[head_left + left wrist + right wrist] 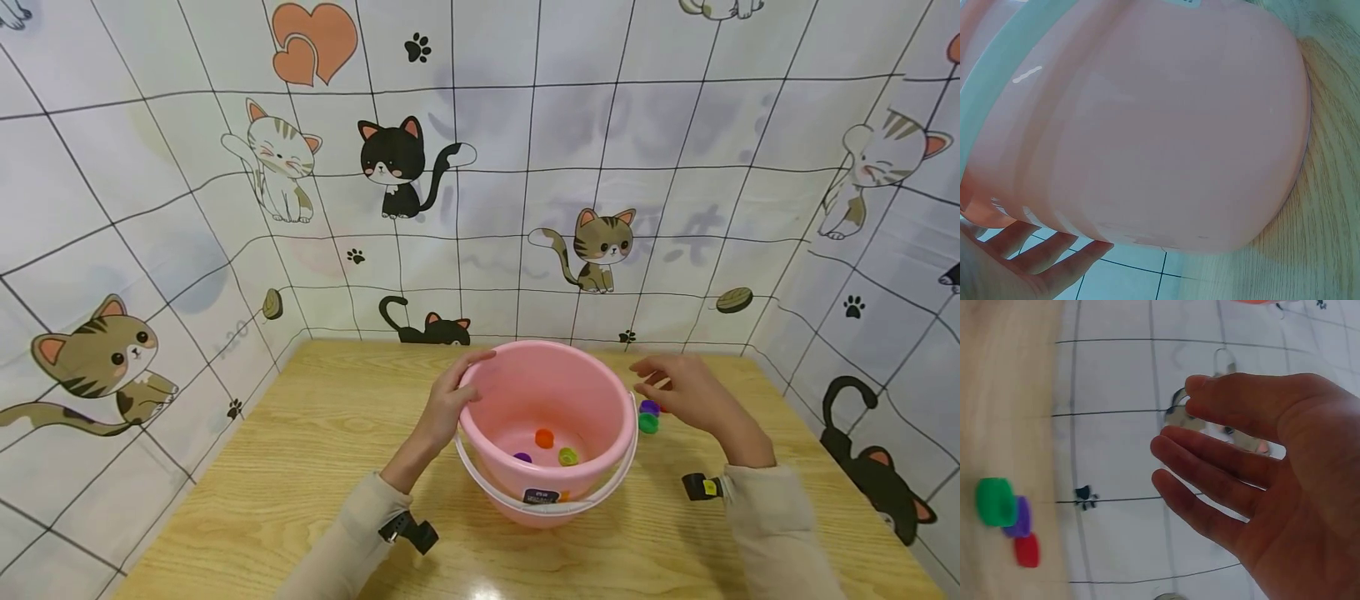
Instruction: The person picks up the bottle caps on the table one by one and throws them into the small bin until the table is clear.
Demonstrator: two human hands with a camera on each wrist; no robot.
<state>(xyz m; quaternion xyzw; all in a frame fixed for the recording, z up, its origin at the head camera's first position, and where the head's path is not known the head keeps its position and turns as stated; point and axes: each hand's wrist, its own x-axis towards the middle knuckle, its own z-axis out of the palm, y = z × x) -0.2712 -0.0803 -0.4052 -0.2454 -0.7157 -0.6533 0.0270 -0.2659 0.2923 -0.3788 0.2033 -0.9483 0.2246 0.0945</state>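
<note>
A pink plastic bucket [551,383] with a white handle stands upright on the table, its handle hanging down at the front. My left hand [447,406] grips its left rim, thumb over the edge and fingers along the outside. Inside, at the bottom, lie an orange cap-like piece [543,438], a yellow-green one [568,457] and a partly hidden purple one [522,457]. My right hand [686,390] hovers right of the bucket with loosely bent fingers and nothing in them. Below it lie a green piece [995,502], a purple piece [1020,517] and a red piece [1027,550].
The light wooden table [315,467] is bounded at the back and sides by a white cloth [487,142] with a grid and cat prints. Each wrist wears a small black camera, such as the right wrist camera [702,487].
</note>
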